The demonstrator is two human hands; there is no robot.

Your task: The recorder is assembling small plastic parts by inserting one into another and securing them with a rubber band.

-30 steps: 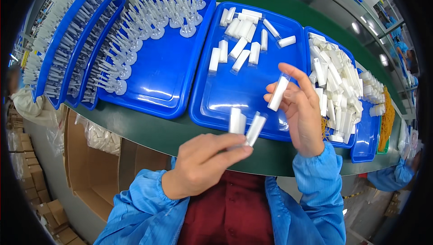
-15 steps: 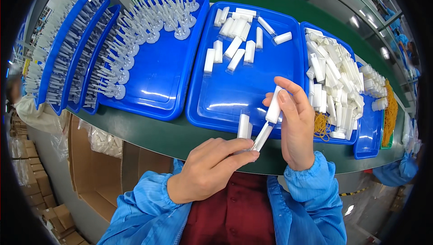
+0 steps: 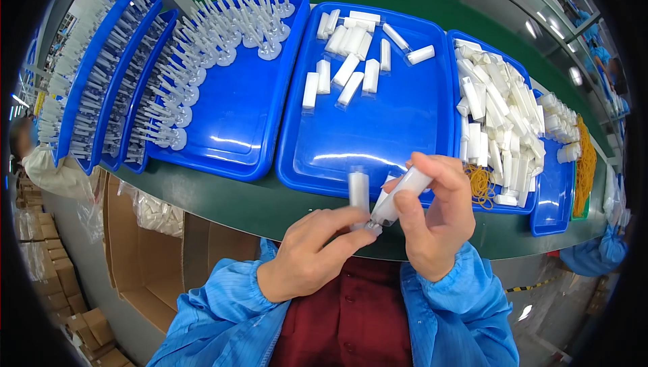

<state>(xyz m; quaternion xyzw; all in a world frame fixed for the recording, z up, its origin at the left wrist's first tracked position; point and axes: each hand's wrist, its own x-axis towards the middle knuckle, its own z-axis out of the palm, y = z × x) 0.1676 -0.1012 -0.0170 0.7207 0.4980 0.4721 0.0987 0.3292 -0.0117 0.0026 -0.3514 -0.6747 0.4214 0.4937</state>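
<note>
My right hand point(image 3: 439, 215) grips a slim white packet point(image 3: 412, 181) between thumb and fingers, slanted with its lower end toward my left hand. My left hand point(image 3: 320, 249) is closed, its fingertips pinching at that lower end, where a small clear bit shows. Another white packet in clear wrap point(image 3: 358, 191) stands upright just beyond the left fingers, slightly blurred; its lower end is hidden by them. Both hands are above the table's front edge, by the near rim of the middle blue tray point(image 3: 378, 134), which holds several similar white packets point(image 3: 351, 43).
A blue tray point(image 3: 236, 110) on the left carries many clear stems on round bases, with more filled trays stacked beside it. On the right, another tray holds a heap of white packets point(image 3: 499, 103) and yellow rubber bands point(image 3: 480, 185). An open cardboard box point(image 3: 145, 252) stands below the table.
My right hand has moved down and toward the left, tilting its packet so that the lower end meets my left fingertips. The left hand has shifted only slightly.
</note>
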